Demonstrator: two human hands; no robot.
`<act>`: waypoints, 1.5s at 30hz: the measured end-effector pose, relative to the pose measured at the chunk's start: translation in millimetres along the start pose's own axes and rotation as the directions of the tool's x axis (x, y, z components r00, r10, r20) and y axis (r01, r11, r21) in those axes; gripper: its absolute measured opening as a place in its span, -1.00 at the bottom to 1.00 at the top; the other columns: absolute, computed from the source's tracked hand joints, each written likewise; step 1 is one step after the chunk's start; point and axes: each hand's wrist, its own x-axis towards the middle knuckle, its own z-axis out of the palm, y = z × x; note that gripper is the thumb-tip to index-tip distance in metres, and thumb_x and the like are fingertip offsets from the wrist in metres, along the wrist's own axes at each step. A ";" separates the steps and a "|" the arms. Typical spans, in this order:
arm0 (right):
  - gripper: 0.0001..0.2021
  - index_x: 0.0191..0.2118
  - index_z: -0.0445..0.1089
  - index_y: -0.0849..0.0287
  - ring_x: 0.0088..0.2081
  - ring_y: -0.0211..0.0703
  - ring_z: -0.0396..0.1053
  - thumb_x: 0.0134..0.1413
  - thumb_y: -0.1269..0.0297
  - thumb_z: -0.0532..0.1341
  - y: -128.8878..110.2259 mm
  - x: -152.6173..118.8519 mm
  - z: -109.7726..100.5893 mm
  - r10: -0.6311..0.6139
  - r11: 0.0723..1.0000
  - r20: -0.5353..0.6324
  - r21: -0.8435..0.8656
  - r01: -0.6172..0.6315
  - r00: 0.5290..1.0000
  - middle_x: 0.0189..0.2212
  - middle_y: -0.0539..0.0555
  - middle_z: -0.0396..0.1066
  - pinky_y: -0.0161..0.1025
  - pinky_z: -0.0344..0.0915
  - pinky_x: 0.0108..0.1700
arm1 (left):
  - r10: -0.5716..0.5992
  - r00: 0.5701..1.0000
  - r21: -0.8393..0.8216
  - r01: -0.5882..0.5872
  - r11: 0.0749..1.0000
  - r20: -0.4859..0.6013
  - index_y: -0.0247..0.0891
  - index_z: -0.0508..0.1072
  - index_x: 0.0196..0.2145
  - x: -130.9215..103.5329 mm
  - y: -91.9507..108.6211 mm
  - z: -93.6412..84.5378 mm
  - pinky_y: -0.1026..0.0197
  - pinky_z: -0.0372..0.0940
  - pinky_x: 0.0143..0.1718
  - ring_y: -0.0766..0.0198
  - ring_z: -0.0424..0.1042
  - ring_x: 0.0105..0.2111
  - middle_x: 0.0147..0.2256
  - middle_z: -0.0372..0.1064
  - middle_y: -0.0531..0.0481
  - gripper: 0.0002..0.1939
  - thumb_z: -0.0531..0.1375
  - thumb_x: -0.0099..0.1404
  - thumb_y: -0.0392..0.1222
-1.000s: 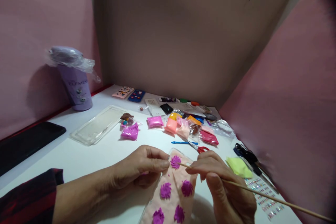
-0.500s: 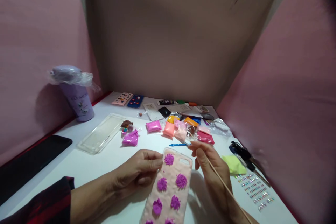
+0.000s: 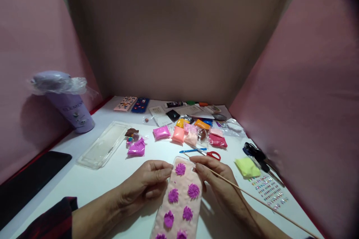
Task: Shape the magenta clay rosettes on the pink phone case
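Note:
A phone case [image 3: 181,203] covered in pale pink clay, with several purple flower shapes on it, is held up near the bottom centre. My left hand [image 3: 151,181] pinches its upper left edge. At its upper right corner my right hand [image 3: 214,179] grips the case between thumb and fingers, covering the camera opening in part. A long thin wooden stick [image 3: 252,194] also rests in my right hand, its tip above the case and its long end reaching to the lower right. Just beyond the case lie a blue tool [image 3: 193,150] and red-handled scissors [image 3: 213,155].
Several clay packets [image 3: 178,134] lie mid-table. A clear case box [image 3: 103,145], a black phone [image 3: 33,175] and a purple cup [image 3: 73,108] are on the left. At right are a yellow-green packet [image 3: 247,167], gem stickers [image 3: 269,190] and black-handled tools [image 3: 259,158].
My right hand has moved left onto the case's upper right corner. The stick now slants flatter, and the red-handled scissors have come into view. The camera view has shifted slightly.

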 end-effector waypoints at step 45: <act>-0.68 -0.17 0.45 0.18 -0.40 -0.15 0.40 -0.03 0.12 0.31 3.8 1.5 -2.8 0.116 0.993 -0.072 0.021 -0.115 0.991 -0.41 0.08 0.49 -0.26 0.27 -0.37 | -0.102 0.995 0.014 0.102 0.995 -0.018 -0.39 0.41 -0.41 2.4 0.1 -3.6 0.37 -0.32 -0.71 0.59 -0.16 -0.73 -0.63 0.08 0.16 -0.77 0.23 0.20 -0.11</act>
